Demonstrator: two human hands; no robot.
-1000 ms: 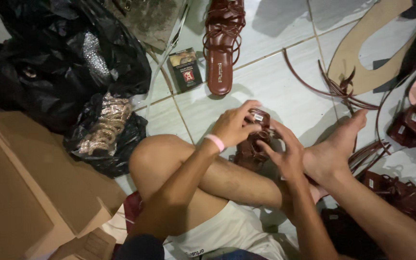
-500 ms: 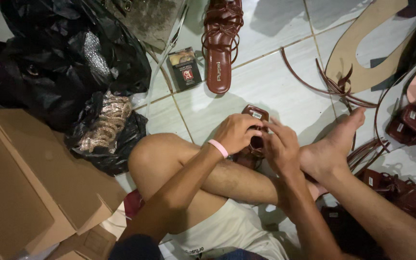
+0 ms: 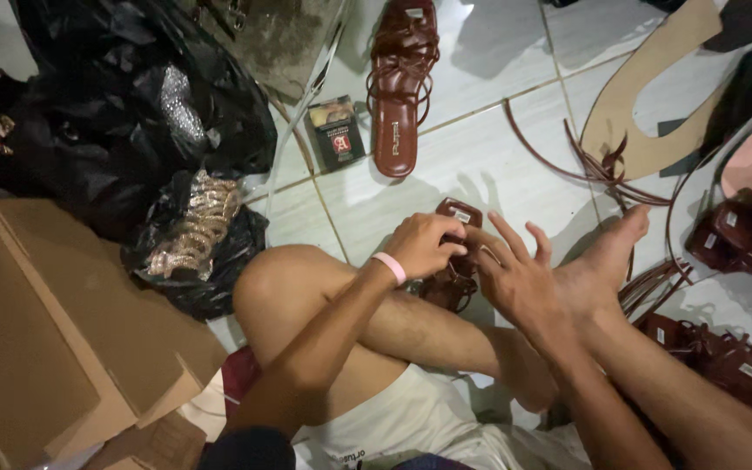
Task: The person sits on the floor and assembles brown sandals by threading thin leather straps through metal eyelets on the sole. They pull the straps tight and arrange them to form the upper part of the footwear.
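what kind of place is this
Probably a home sandal-making spot on a tiled floor: a finished brown sandal, loose leather straps and a cut-out sole pattern lie around the seated person.

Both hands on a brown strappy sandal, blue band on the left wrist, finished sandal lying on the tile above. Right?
Not quite: the head view shows the band on the left wrist is pink. Both hands, left hand and right hand, are on the brown strappy sandal; the finished sandal lies on the tile above.
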